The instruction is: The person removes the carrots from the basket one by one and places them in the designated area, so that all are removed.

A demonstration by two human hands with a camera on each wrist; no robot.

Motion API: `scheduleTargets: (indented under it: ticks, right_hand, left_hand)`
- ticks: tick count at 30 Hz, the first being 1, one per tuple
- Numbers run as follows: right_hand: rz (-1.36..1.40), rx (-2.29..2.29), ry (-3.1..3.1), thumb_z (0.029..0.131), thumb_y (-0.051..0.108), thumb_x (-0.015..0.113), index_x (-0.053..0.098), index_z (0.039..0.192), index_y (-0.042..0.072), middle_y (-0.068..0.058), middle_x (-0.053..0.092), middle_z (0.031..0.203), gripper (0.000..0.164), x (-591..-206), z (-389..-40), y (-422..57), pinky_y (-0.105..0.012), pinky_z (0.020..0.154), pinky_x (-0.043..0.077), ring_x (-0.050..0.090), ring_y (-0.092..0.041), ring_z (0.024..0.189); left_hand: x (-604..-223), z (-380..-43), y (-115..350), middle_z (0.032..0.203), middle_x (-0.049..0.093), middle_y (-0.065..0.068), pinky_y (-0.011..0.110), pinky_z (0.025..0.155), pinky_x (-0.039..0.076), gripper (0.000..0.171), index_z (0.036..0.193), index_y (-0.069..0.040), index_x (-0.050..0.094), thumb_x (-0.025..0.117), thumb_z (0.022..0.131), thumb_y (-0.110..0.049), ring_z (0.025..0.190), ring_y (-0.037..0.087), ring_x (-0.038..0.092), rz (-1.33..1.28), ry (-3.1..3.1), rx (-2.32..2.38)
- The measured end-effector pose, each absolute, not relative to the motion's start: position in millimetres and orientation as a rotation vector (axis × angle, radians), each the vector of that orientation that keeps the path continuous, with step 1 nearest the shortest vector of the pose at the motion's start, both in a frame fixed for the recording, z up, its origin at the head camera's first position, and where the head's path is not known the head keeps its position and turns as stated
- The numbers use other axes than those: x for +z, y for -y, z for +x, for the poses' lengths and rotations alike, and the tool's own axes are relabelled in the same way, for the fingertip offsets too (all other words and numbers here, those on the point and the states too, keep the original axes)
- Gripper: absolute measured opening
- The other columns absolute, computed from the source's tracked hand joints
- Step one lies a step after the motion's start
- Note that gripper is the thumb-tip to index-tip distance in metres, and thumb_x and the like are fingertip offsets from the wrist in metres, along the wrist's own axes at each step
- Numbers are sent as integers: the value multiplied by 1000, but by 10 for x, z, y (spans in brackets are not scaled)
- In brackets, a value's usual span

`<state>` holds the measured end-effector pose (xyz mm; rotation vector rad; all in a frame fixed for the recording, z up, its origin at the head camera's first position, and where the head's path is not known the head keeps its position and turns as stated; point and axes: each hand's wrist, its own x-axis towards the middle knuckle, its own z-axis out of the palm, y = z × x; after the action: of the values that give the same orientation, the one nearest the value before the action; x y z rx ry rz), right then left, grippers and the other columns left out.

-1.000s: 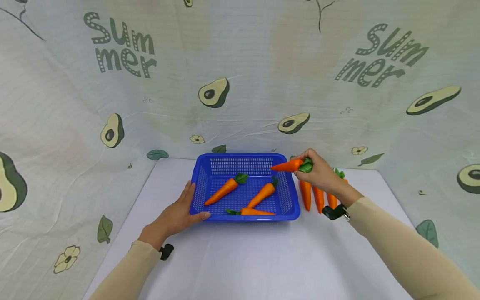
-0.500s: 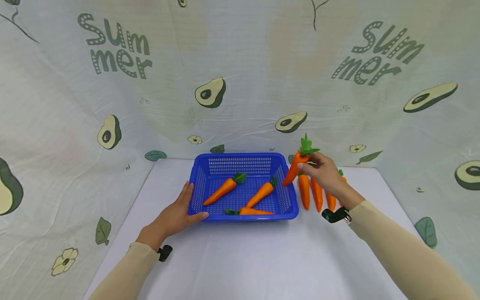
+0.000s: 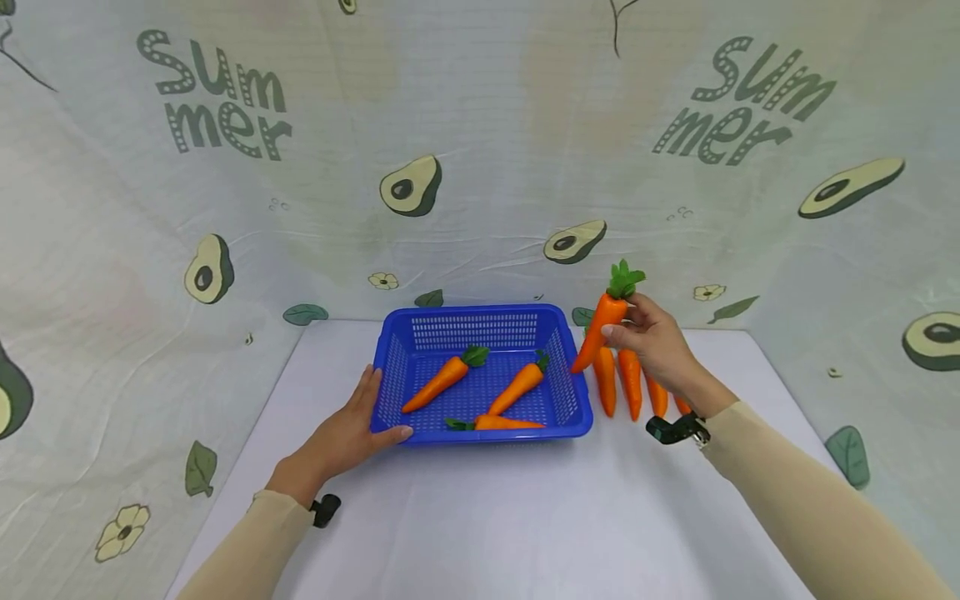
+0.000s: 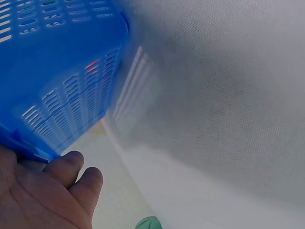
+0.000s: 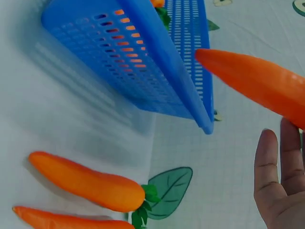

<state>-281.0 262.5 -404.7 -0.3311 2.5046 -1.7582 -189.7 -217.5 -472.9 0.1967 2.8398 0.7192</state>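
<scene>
My right hand (image 3: 654, 340) pinches an orange carrot (image 3: 603, 323) between thumb and fingers. Its green leafy top points up and its tip slants down to the left, by the right rim of a blue plastic basket (image 3: 480, 437). In the right wrist view, the held carrot (image 5: 257, 78) is above the basket rim. My left hand (image 3: 343, 435) rests at the basket's front left corner, fingers straight along the outer left wall and thumb on the front rim. Inside the basket lie a left carrot (image 3: 437, 384), a right carrot (image 3: 517, 388) and a front carrot (image 3: 506, 422).
Right of the basket several more carrots lie in a row on the white table (image 3: 495, 517); the nearest is a carrot (image 5: 88, 181) in the right wrist view. A light cloth (image 3: 480, 100) printed with avocados stands behind and at both sides.
The carrot in my right hand has swung from nearly level to steeply slanted, leaves upward, and shifted a little to the right. My left hand stays on the basket.
</scene>
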Motion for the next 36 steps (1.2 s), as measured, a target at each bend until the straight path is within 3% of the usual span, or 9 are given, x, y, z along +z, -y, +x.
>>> scheduleTargets:
  ticks: [7, 14, 18, 22, 31, 36]
  right_hand:
    - [-241, -1767, -2609, 91, 39, 68, 39, 146, 34, -5, 50, 133, 62, -4018, -2790, -2726, -29, 79, 59, 69, -14, 96]
    - [-98, -1562, -2790, 87, 49, 69, 28, 153, 28, -15, 46, 140, 80, -4055, -2698, -2860, -40, 80, 60, 65, -32, 109]
    - [-85, -1538, -2789, 89, 42, 69, 29, 153, 21, -21, 43, 143, 78, -4126, -2659, -2951, -42, 77, 61, 63, -39, 113]
    - [-89, -1502, -2775, 92, 35, 68, 24, 154, 19, -24, 40, 147, 78, -4203, -2623, -3046, -41, 76, 61, 61, -42, 114]
    - [-17, -1415, -2794, 92, 37, 68, 24, 153, 19, -25, 40, 145, 78, -4306, -2590, -3287, -43, 75, 61, 64, -39, 106]
    - [30, -1358, -2794, 92, 32, 68, 24, 153, 15, -30, 39, 145, 77, -4363, -2589, -3442, -44, 73, 61, 62, -44, 107]
  left_hand:
    - [-4729, -1894, 2175, 165, -14, 2, 63, 107, 36, 122, 157, -22, -11, 51, 73, -85, 147, 43, 22, 208, -2845, 717]
    - [-4731, -1910, 2172, 165, -15, 2, 64, 106, 37, 121, 157, -22, -13, 53, 75, -83, 147, 44, 21, 199, -2844, 686]
    - [-4740, -1916, 2174, 165, -15, 3, 64, 106, 37, 122, 157, -22, -13, 53, 75, -83, 147, 44, 20, 204, -2845, 686]
    - [-4738, -1918, 2172, 165, -14, 4, 64, 106, 37, 122, 157, -20, -12, 52, 74, -84, 147, 45, 21, 210, -2845, 686]
    - [-4732, -1931, 2162, 165, -15, 5, 64, 108, 34, 121, 157, -19, -12, 53, 76, -82, 147, 45, 19, 208, -2848, 678]
    - [-4749, -1930, 2178, 165, -15, 4, 65, 108, 33, 123, 157, -19, -13, 51, 74, -85, 147, 46, 18, 201, -2845, 666]
